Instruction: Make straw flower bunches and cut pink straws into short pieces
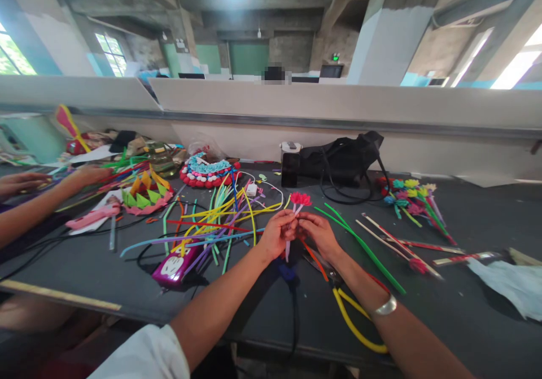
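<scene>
My left hand [279, 233] is closed round the pale purple stem of a pipe-cleaner flower [300, 199] with pinkish-red petals, held upright above the dark table [254, 305]. Close against it, the fingers of my right hand [320, 235] pinch at the stem just below the petals. An orange pipe cleaner [317, 263] slants down from beneath my right fingers; whether they grip it too is unclear. Below my right wrist lie scissors with yellow handles [353, 328], their blades partly hidden. Loose pipe cleaners [220, 212] in yellow, purple, green and blue spread to the left.
A purple power strip [175, 266] sits front left, with green pipe cleaners [372, 255] at right. Finished flowers [409, 192], a black bag [347, 158] and a phone [290, 170] stand farther back. Another person's hand [91, 177] reaches over materials at far left.
</scene>
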Motion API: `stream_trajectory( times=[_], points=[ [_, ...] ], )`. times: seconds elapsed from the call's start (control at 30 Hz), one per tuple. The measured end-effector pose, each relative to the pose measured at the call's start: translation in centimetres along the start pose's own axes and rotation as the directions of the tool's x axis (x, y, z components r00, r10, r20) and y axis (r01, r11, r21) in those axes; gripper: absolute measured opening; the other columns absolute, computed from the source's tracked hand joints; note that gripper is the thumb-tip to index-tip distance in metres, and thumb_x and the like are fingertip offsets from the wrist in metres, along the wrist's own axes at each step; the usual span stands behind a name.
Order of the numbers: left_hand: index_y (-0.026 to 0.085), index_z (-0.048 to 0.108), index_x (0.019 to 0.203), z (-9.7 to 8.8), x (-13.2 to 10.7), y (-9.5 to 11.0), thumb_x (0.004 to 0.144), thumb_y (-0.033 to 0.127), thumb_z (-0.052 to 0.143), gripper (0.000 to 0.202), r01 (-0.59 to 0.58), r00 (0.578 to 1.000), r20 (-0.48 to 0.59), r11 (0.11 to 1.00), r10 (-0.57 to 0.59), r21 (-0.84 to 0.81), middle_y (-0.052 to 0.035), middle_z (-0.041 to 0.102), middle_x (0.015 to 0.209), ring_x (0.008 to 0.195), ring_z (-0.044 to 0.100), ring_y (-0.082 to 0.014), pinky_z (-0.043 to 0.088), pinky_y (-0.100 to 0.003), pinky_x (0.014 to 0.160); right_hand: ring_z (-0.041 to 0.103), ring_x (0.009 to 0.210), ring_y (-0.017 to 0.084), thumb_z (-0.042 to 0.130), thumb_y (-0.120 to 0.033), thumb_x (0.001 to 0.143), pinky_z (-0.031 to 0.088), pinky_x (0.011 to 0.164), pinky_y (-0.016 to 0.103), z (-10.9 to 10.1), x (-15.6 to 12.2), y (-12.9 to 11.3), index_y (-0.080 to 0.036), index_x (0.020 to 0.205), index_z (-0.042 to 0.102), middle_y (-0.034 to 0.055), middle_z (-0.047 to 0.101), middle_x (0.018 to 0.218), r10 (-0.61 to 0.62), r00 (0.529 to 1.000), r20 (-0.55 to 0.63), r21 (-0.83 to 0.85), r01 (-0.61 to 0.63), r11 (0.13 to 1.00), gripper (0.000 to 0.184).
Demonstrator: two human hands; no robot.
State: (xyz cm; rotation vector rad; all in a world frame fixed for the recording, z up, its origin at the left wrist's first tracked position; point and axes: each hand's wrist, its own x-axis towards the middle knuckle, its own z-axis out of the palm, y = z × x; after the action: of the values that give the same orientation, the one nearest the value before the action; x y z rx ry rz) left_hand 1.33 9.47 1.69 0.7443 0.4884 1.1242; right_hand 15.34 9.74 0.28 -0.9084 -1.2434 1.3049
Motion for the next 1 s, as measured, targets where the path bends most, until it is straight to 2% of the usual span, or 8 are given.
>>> stream_trajectory(
  times=[0.23, 0.53, 0.73, 1.0],
  points=[
    [0.016, 0.053, 0.080, -0.2, 0.1, 0.1, 0.069, 0.025, 0.071, 0.024, -0.021, 0.999, -0.034, 1.000, 0.021, -0.002, 0.0080, 0.045, 0.050, 0.036, 0.031, -0.0021, 0.019, -0.017, 0.038, 0.053, 0.055, 0.014, 0.073, -0.040, 0.071, 0.043, 0.053, 0.026, 0.1, -0.1, -0.7, -0.020, 0.081, 0.072, 0.0011, 0.068, 0.072, -0.086, 0.996, -0.016, -0.130, 0.083, 0.988, 0.022],
    [0.017, 0.050, 0.081, 0.0, 0.1, 0.3, 0.069, 0.025, 0.072, 0.026, -0.003, 1.000, -0.025, 1.000, 0.003, 0.001, 0.0082, 0.046, 0.051, 0.035, 0.031, -0.0021, 0.019, -0.016, 0.037, 0.049, 0.050, 0.013, 0.064, -0.046, 0.079, 0.040, 0.050, 0.025, 0.6, -0.4, -1.2, -0.021, 0.077, 0.063, -0.0022, 0.058, 0.064, -0.170, 0.985, -0.028, -0.215, 0.161, 0.963, 0.024],
    [0.016, 0.051, 0.080, -0.2, 0.3, 0.2, 0.070, 0.028, 0.071, 0.026, -0.018, 0.999, -0.028, 1.000, 0.018, 0.016, 0.0085, 0.045, 0.051, 0.035, 0.030, -0.0021, 0.018, -0.017, 0.038, 0.046, 0.047, 0.011, 0.058, -0.048, 0.084, 0.037, 0.049, 0.024, 0.3, -0.4, -1.5, -0.022, 0.078, 0.057, -0.0052, 0.050, 0.059, -0.223, 0.968, -0.117, -0.233, 0.192, 0.953, 0.026],
    [0.015, 0.054, 0.082, -0.2, 0.2, 0.2, 0.073, 0.027, 0.068, 0.020, -0.035, 0.999, -0.020, 0.999, 0.035, -0.002, 0.0072, 0.045, 0.050, 0.036, 0.031, -0.0029, 0.018, -0.018, 0.038, 0.047, 0.047, 0.010, 0.058, -0.047, 0.084, 0.038, 0.048, 0.023, 0.2, -0.3, -1.2, -0.022, 0.080, 0.056, -0.0055, 0.049, 0.060, -0.232, 0.960, -0.159, -0.203, 0.198, 0.959, 0.026]
  ],
)
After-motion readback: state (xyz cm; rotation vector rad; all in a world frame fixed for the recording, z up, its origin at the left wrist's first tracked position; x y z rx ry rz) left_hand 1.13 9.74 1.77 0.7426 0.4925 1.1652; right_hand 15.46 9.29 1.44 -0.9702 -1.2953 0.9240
